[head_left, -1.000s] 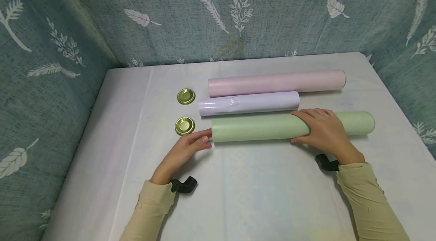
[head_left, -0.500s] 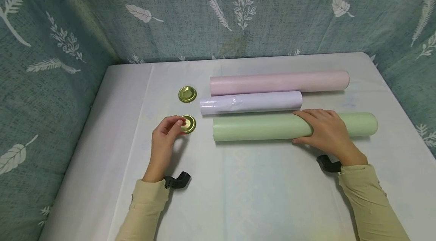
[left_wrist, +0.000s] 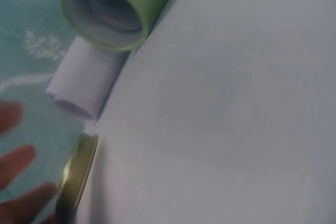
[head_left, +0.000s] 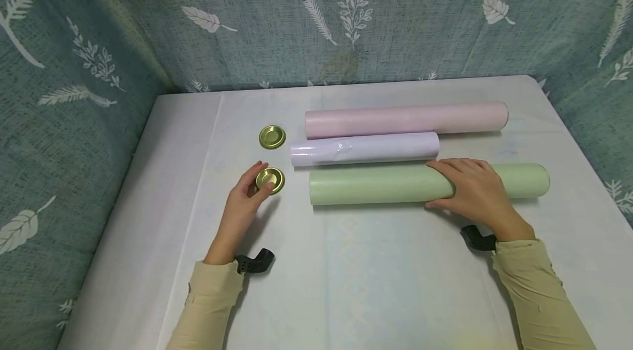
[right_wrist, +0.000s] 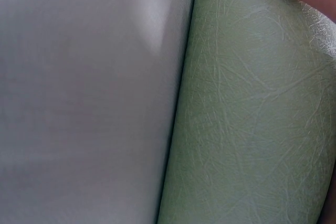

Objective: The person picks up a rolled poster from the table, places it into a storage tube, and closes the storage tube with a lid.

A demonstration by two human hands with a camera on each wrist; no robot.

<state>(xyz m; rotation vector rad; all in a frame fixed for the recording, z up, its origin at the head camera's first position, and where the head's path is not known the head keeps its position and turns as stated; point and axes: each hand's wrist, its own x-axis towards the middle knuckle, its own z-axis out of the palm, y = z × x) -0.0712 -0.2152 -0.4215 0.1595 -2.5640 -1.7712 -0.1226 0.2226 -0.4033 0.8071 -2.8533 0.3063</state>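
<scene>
My left hand (head_left: 242,204) is spread around the nearer gold jar lid (head_left: 273,176) on the table, thumb overlapping its front edge and index finger at its left rim. In the left wrist view, that lid (left_wrist: 79,179) appears edge-on, with fingers (left_wrist: 16,166) blurred beside it. My right hand (head_left: 472,190) grips the green roll (head_left: 376,184) from above, right of its middle, thumb on the near side and fingers over the far side. The roll's textured surface (right_wrist: 252,108) fills much of the right wrist view. Its hollow left end (left_wrist: 105,14) shows in the left wrist view.
Behind the green roll lie a shorter, glossy pale lilac roll (head_left: 366,150) and a pink roll (head_left: 405,120), roughly parallel. A second gold lid (head_left: 272,137) sits farther back. The pale-covered table (head_left: 346,278) meets leaf-patterned green curtains (head_left: 420,20) behind.
My left hand has drawn back leftward from the green roll's left end, then opened around the nearer lid. My right hand keeps its hold on the roll.
</scene>
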